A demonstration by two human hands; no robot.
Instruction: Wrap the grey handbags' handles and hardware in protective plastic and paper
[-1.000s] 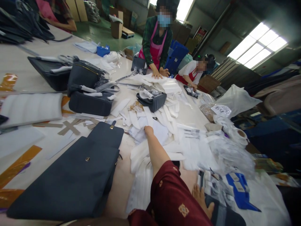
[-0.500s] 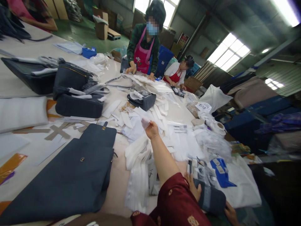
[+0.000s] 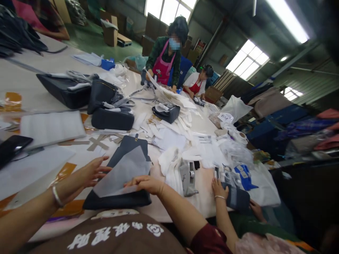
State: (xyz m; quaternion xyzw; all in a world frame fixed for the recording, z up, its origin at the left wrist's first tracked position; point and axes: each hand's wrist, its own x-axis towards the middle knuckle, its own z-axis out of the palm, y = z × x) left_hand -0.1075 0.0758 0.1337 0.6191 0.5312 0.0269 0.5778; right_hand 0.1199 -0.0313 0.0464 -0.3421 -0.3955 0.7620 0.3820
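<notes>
A navy bag [image 3: 116, 201] lies flat near the table's front edge, its narrow flap [image 3: 134, 143] pointing away from me. Over its middle is a thin, translucent white sheet [image 3: 125, 167], one corner raised toward the flap. My right hand [image 3: 145, 184] pinches the sheet's lower right edge, above the bag. To the left of the sheet, my left hand [image 3: 91, 173], with a bracelet at its wrist, hovers with fingers apart and nothing in it. Its fingertips come close to the sheet; whether they touch it I cannot tell.
White strips [image 3: 169, 165] and a grey tape dispenser [image 3: 188, 178] lie right of the bag. Beyond are paper scraps and more navy bags [image 3: 112, 120]. A phone [image 3: 14, 150] is far left. A co-worker's hands hold a dark item [image 3: 237, 197] at right; other people work across the table.
My right hand has come back from the paper pile and now holds the white sheet over the bag. My left hand has entered from the left. The view has shifted leftward.
</notes>
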